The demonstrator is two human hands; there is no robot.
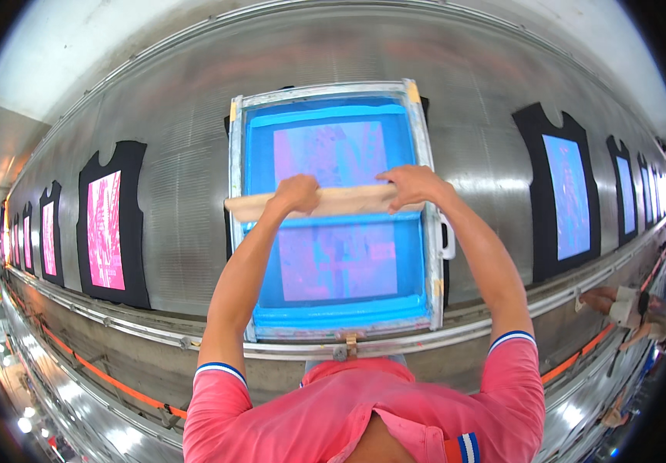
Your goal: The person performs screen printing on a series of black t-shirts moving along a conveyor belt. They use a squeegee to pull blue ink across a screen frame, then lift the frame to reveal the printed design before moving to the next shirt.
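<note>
Both my hands grip a wooden squeegee (342, 201) that lies crosswise over a screen printing frame (428, 262). Near its left part my left hand (296, 194) is closed around the wood; toward the right end my right hand (414, 187) clasps it, thumb on the near side. Blue ink (333, 315) covers much of the mesh, with a thick band along the near edge and another at the far edge. A pinkish-purple image area (338, 262) shows through the mesh. Under the frame, dark fabric edges peek out at the sides.
A long metal printing table (186, 193) runs left to right. Black shirt pieces with pink prints (106, 230) lie to the left, others with blue prints (566, 197) to the right. A metal rail (279, 351) follows the near edge. Another person (633, 309) stands at far right.
</note>
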